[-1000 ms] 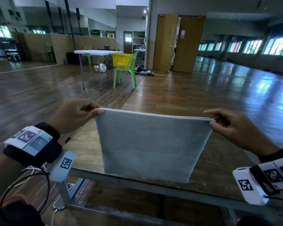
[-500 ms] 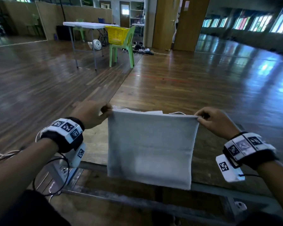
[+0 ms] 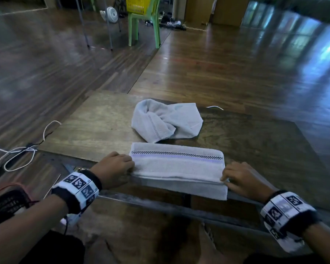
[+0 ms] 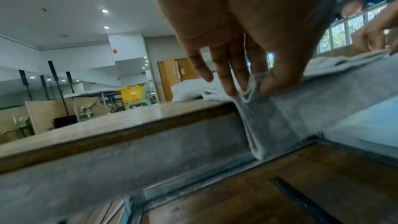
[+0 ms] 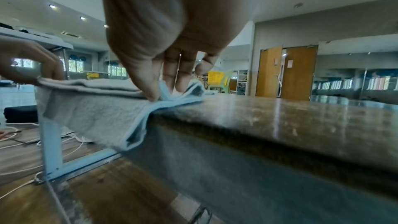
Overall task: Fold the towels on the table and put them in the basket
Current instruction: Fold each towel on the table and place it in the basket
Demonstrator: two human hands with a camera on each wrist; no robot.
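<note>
Left hand (image 3: 113,169) and right hand (image 3: 243,179) each pinch a near corner of the folded pale grey towel (image 3: 177,164), draped over the near edge of the wooden table (image 3: 95,126), likely aligning layers for another fold.

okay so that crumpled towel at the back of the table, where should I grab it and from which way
Probably from above, at the crumpled towel's stitched hem, which shows on top near its left side. That edge is exposed, so pinching it and lifting should let the bunched folds fall open. Both hands are occupied with the folded towel.
</note>
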